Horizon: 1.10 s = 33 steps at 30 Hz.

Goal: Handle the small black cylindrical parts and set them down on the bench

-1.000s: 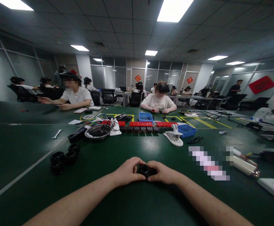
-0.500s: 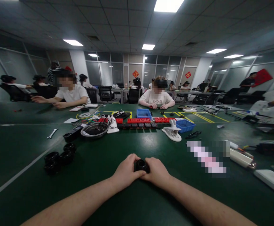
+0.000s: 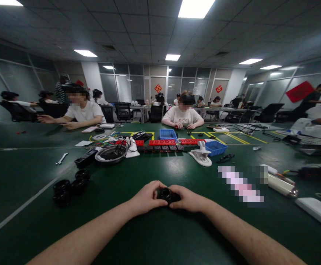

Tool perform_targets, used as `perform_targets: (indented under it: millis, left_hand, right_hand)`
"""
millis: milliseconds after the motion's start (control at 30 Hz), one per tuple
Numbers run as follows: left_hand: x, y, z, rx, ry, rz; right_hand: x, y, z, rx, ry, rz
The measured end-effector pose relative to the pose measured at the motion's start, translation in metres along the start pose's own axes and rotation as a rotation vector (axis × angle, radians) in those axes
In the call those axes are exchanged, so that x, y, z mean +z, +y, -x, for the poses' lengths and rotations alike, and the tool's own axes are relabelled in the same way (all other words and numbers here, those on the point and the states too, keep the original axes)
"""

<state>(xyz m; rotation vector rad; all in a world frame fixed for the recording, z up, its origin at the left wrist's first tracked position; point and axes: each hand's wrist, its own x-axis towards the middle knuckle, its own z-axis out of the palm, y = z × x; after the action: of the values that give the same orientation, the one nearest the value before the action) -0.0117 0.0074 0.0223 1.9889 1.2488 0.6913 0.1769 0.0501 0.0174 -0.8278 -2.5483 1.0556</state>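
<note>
A small black round part (image 3: 166, 194) with a hole in its top sits between my two hands just above the green table (image 3: 155, 235). My left hand (image 3: 145, 197) grips it from the left, fingers curled over its top. From the right, my right hand (image 3: 188, 199) closes on the same part. Most of the part is hidden by my fingers. To the far left lies a cluster of similar black round parts (image 3: 70, 186).
Across the table are a metal bowl (image 3: 111, 153), rows of red blocks (image 3: 163, 142), two blue bins (image 3: 216, 147), a white clamp-like tool (image 3: 201, 156) and a wrench (image 3: 61, 158). A silver cylinder (image 3: 282, 185) and white slab (image 3: 316, 209) lie right. Other people sit opposite.
Both hands stay closed on the black part at the same spot. My fingers have shifted slightly around it and the part sits a little lower than half a second ago.
</note>
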Motion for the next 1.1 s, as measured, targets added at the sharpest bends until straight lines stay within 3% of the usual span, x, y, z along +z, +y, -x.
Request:
perform_targets:
  millis: [167,300,600,700,800,900,1000,1100]
  left_hand:
    - [-0.001,-0.002,-0.001,0.039,-0.018,0.050]
    - [0.001,0.001,0.001,0.016,0.000,0.046]
    - [0.017,0.004,0.004,-0.089,0.240,-0.123]
    - [0.017,0.003,0.003,-0.083,0.267,-0.159]
    - [0.012,0.001,0.002,-0.043,0.209,-0.158]
    - [0.007,-0.002,0.001,0.015,0.123,-0.105]
    - [0.003,-0.004,0.001,0.039,0.064,-0.033]
    - [0.003,-0.005,0.000,0.041,0.042,0.018]
  right_hand:
    - [-0.002,0.002,-0.002,0.045,0.003,-0.075]
    - [0.003,0.006,-0.003,0.080,0.063,-0.008]
    - [0.027,-0.009,-0.005,0.215,0.272,0.534]
    - [0.029,-0.013,-0.004,0.244,0.334,0.620]
    - [0.022,-0.011,-0.001,0.147,0.330,0.473]
    - [0.010,-0.005,0.000,-0.008,0.169,0.229]
    - [0.001,0.003,0.000,-0.031,0.024,0.075]
    - [0.000,0.008,-0.002,-0.028,-0.001,-0.021]
